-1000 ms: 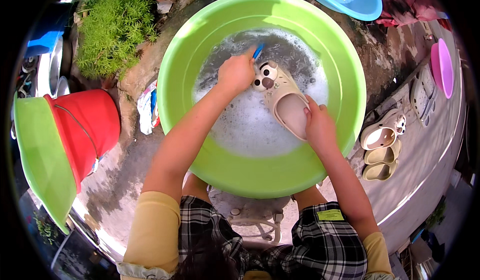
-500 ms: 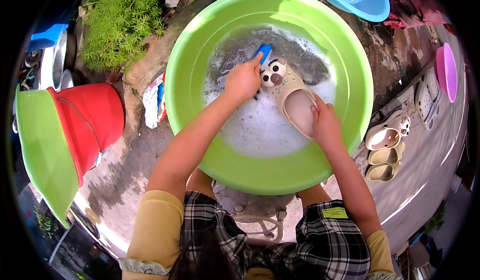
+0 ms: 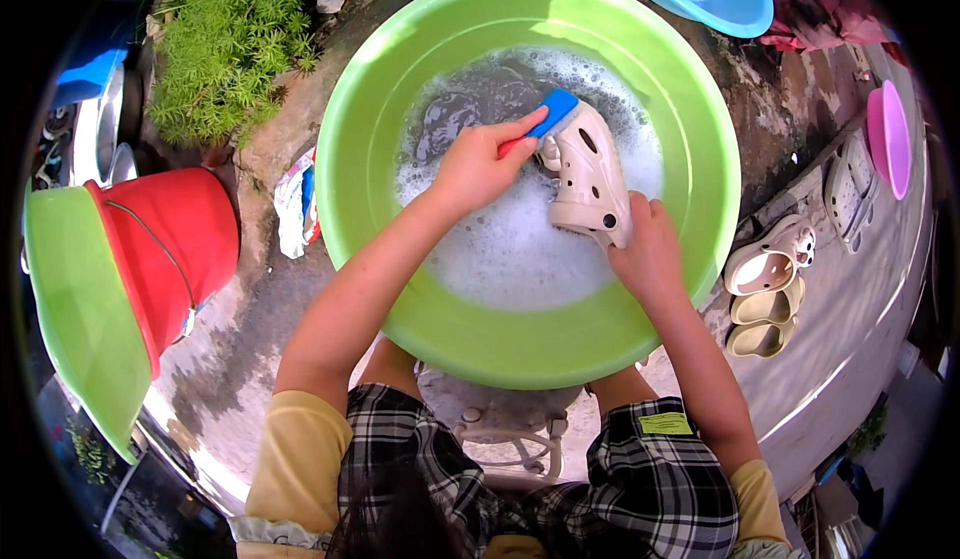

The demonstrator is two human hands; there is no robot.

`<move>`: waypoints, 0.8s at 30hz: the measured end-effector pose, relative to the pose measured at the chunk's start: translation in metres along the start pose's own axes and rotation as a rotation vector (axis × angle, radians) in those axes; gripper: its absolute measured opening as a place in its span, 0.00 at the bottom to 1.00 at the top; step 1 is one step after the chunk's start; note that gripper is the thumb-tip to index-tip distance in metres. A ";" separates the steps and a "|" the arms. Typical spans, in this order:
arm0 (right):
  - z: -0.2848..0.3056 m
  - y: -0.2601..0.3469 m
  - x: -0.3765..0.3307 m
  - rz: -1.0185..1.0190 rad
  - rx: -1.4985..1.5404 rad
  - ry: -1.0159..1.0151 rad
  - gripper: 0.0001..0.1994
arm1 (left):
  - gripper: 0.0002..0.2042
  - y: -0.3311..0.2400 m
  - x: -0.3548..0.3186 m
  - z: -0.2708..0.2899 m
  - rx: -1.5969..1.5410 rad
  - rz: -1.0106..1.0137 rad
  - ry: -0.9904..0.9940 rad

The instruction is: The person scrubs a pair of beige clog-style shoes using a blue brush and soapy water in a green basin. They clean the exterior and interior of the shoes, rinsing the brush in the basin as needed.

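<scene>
My left hand (image 3: pixel 480 166) grips a blue and red scrub brush (image 3: pixel 556 111), its bristles against the toe end of a beige clog (image 3: pixel 592 174). The clog is tilted on its side, with its holed side facing up and its opening turned away from view. At the heel end, my right hand (image 3: pixel 648 251) is closed on the shoe. Both hands are over a large light-green basin (image 3: pixel 530 344) that holds sudsy water (image 3: pixel 500 259). Foam covers much of the surface, and greyer water shows at the far left.
At the right, several clogs (image 3: pixel 765 271) stand on the concrete, near a pink basin (image 3: pixel 888 139). A light-blue basin (image 3: pixel 735 9) sits at the far right. To the left are a red bucket (image 3: pixel 185 259), a green basin (image 3: pixel 75 289), a plastic packet (image 3: pixel 295 204) and a leafy plant (image 3: pixel 235 49).
My right hand has rolled the clog from opening and decorated top showing onto its side. My left hand has brought the brush rightward onto the clog's toe.
</scene>
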State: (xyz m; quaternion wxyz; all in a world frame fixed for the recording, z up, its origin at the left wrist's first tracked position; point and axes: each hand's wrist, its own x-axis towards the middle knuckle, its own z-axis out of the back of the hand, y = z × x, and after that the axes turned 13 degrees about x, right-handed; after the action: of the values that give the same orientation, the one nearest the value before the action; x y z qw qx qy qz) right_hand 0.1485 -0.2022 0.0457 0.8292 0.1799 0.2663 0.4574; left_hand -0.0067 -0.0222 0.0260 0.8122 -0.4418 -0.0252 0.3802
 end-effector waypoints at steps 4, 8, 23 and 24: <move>-0.002 0.011 -0.001 -0.044 -0.027 0.021 0.27 | 0.17 -0.002 0.001 -0.013 0.289 -0.071 -0.092; -0.005 0.014 0.000 -0.005 -0.049 0.008 0.27 | 0.18 -0.003 0.006 -0.019 0.330 -0.051 -0.154; -0.002 0.011 0.002 -0.032 -0.009 -0.025 0.23 | 0.19 -0.019 -0.026 -0.043 0.363 -0.318 -0.127; -0.001 0.015 0.001 -0.014 0.000 -0.032 0.23 | 0.19 -0.006 -0.010 -0.038 0.461 -0.258 -0.243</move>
State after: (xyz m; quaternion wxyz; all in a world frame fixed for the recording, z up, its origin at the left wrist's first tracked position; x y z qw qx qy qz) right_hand 0.1387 -0.1936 0.0525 0.8365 0.1854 0.2543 0.4487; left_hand 0.0039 -0.0566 0.0103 0.9239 -0.1897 -0.0913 0.3194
